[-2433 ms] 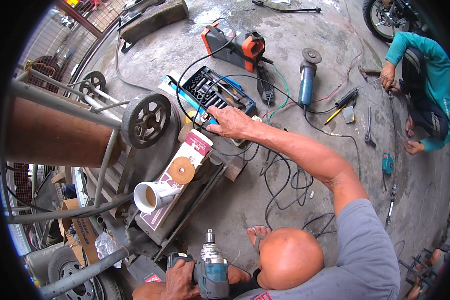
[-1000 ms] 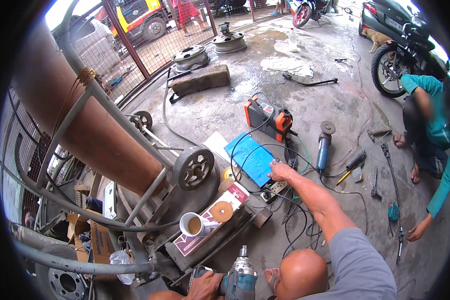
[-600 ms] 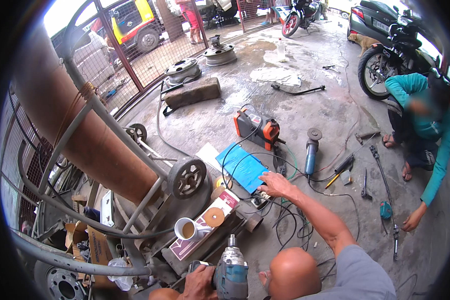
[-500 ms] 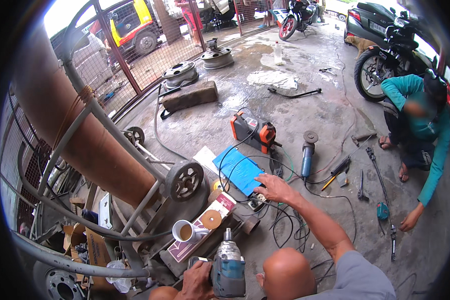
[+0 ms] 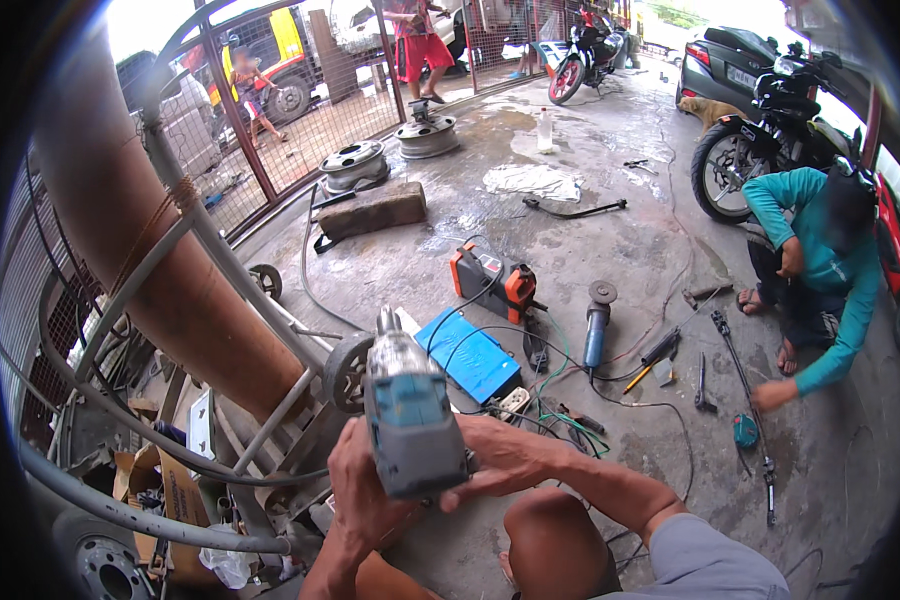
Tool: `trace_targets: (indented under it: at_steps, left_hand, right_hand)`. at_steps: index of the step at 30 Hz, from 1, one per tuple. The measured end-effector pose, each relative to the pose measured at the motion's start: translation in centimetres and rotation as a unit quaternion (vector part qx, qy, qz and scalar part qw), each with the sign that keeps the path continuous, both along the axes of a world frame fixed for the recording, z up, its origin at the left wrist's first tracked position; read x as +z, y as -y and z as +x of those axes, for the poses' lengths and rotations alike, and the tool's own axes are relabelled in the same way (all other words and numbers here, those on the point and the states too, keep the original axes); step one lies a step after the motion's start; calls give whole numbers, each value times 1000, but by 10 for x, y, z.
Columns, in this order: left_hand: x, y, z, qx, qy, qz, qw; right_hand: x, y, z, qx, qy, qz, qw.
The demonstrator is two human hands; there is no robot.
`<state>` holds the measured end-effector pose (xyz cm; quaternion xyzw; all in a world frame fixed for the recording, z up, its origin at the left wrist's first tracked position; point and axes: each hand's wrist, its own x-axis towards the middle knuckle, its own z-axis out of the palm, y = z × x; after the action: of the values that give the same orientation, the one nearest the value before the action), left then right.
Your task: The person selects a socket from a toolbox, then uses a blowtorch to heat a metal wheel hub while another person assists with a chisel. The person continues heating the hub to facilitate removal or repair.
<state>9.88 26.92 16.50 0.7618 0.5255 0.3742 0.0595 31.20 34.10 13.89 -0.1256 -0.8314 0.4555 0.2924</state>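
A teal and dark grey impact wrench [image 5: 410, 435] is raised in front of me, its silver nose pointing up and away. My left hand [image 5: 362, 480] is closed round it from the left, the handle hidden behind the tool body. From the right, my right hand [image 5: 505, 455] closes against the tool's lower part, most fingers hidden behind it. A flat bright blue case [image 5: 468, 355] lies on the floor just beyond my right hand, beside a white socket strip [image 5: 514, 400] with cables.
Past the case stand an orange and black machine [image 5: 492, 280] and an angle grinder [image 5: 597, 325]. A person in a teal top [image 5: 830, 240] crouches at right, near a long jointed metal bar [image 5: 745, 390]. A brown cylinder [image 5: 170, 250] leans on a wheeled frame at left.
The impact wrench has risen up and left, now covering the cup and disc. My right hand has moved from the blue case to the tool. The crouching person's lower hand has shifted upward.
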Motion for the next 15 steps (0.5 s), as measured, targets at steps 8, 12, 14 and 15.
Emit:
trace_targets:
  at_steps: [8, 12, 14, 15]
  left_hand:
    - [27, -34, 21, 70, -91, 79, 990]
    - [51, -41, 33, 81, -165, 112, 977]
    - [60, -46, 37, 62, -193, 128, 971]
    - [63, -50, 40, 55, -193, 153, 968]
  right_hand:
    - [21, 3, -34, -109, -38, -135, 984]
    - [21, -12, -52, -177, -173, -116, 962]
    - [40, -12, -51, -213, -231, -160, 936]
    - [50, -13, -48, -232, -257, -182, 920]
